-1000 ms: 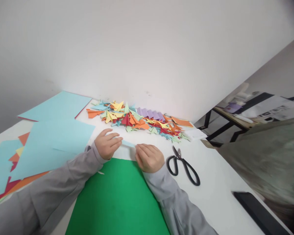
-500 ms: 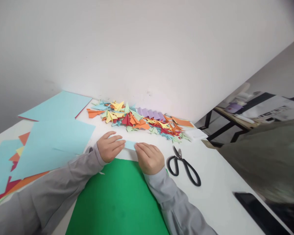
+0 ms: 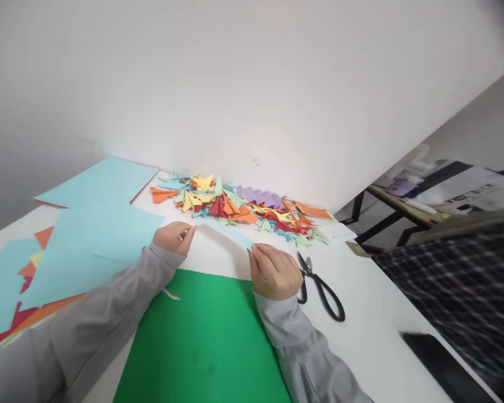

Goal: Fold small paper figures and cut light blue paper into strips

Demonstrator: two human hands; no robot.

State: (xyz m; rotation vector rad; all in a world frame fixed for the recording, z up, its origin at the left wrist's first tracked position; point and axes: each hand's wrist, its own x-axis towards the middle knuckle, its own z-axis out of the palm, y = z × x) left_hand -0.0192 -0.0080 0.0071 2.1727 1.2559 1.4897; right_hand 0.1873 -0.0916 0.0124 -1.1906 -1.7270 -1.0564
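Between my two hands stretches a light blue paper strip (image 3: 231, 234), raised off the white table and slightly bowed. My left hand (image 3: 174, 237) pinches its left end between thumb and fingers. The right end is gripped by my right hand (image 3: 276, 271), fingers closed together. Just below the hands lies a green sheet (image 3: 205, 336). Black-handled scissors (image 3: 323, 288) rest beside my right hand, which partly covers one handle loop. Beyond the strip sits a heap of small folded paper planes (image 3: 227, 204) in several colours.
Light blue paper sheets (image 3: 96, 246) lie at left over coloured scraps, with another blue sheet (image 3: 101, 182) behind. Folded purple paper (image 3: 258, 196) stands against the wall. A dark phone (image 3: 445, 364) lies near the right table edge. A person's checked garment (image 3: 457, 291) shows beyond that edge.
My hands have moved apart, left hand to the left and right hand to the right. The blue strip shows longer between them. At right, the checked garment has come into view.
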